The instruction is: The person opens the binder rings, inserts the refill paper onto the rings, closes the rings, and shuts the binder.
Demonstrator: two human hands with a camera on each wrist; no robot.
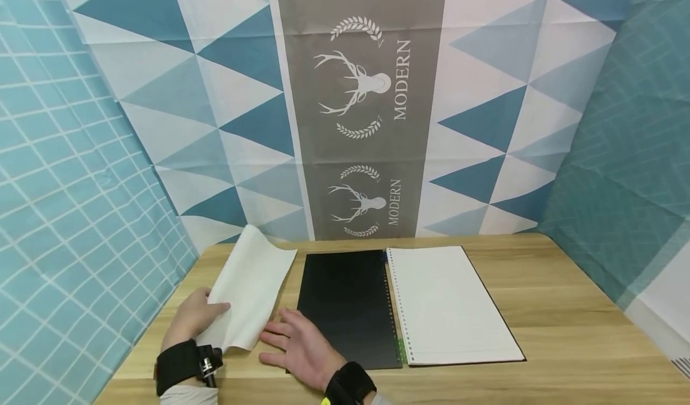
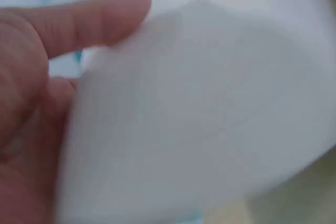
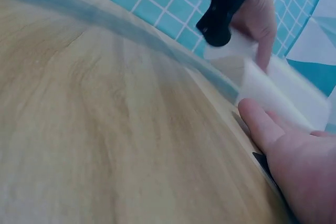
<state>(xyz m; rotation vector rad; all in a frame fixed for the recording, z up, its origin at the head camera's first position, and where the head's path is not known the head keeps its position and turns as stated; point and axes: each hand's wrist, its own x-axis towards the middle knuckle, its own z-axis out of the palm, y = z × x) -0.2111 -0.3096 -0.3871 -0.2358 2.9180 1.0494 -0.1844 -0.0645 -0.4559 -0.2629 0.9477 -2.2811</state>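
My left hand (image 1: 193, 316) grips a sheaf of white paper (image 1: 252, 285) by its left side at the left of the table. In the left wrist view the thumb (image 2: 100, 22) lies over the paper's face, and the sheets bow into a curve. My right hand (image 1: 303, 350) is spread with its palm toward the paper, fingertips right at the paper's lower right edge. Beside it lies an open loose-leaf binder with a black cover (image 1: 342, 309) on the left. White lined pages (image 1: 450, 303) with punched holes lie on its right side.
The wooden table (image 1: 571, 315) runs under everything, its back edge against a patterned wall covering (image 1: 366, 123). A blue tiled covering (image 1: 70, 171) hangs close on the left. Black straps with small cameras sit on both wrists.
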